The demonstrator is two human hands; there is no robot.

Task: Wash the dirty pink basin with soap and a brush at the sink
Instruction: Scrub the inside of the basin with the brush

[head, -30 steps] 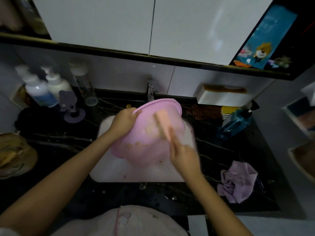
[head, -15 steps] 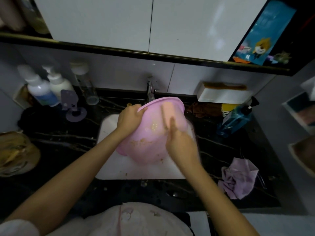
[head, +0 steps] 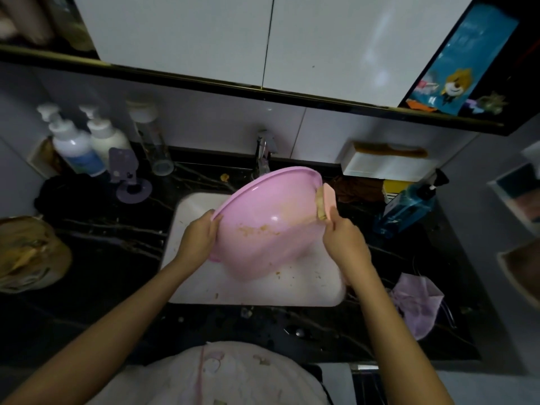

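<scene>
A person's left hand is curling its grip round the rim of a dirty round pink plastic basin, tilting it above the white sink, apparently to expose its brown-smeared wall. Right of that grip, the right hand is closing its grip on a pink-backed scrubbing brush, pressing the bristles against the basin's edge just above.

Pale pink top w/ stains, pink seam

Nothing legible from here: the lettering on the blue package above and right of the sink is blurred, as is the bottle label to its left.
</scene>
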